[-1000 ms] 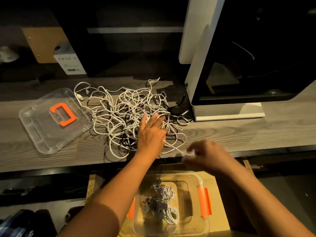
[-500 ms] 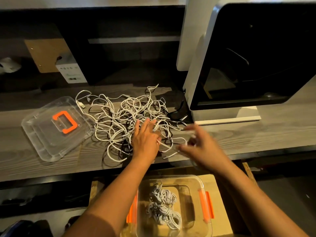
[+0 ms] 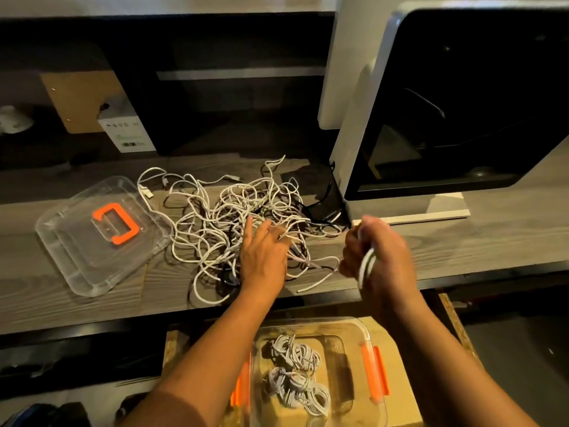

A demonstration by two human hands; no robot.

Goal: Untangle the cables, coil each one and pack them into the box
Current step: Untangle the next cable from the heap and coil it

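The tangle of white and black cables (image 3: 234, 223) lay heaped on the grey wood-grain bench (image 3: 462, 241). The left hand (image 3: 261, 257) rested on the near right part of the tangle, fingers straight and spread, pressing the strands flat. The right hand (image 3: 375, 251), just right of the tangle and lifted off the bench, was curled round a doubled white cable strand (image 3: 368, 263) that ran back into the heap; blur hid how many loops it held. Left of the tangle lay the clear plastic lid with the orange handle (image 3: 77, 241), close against its outer loops. Nearer the person than the tangle, and lower, stood the clear plastic box with orange latches (image 3: 341, 359), open, with a few grey-white coiled cables (image 3: 295, 374) inside. Behind and right of the tangle stood a white-framed machine with a dark window (image 3: 462, 103); some black strands ran toward its base. The step in hand looked like drawing one cable free. It would go best as a slow, low pull away from the tangle while the flat hand pinned the rest, so the heap neither dragged along nor tightened into knots. Where the strand snagged, easing off and feeding its plug end back through the loop would likely serve better than force. Most of the work seemed left.
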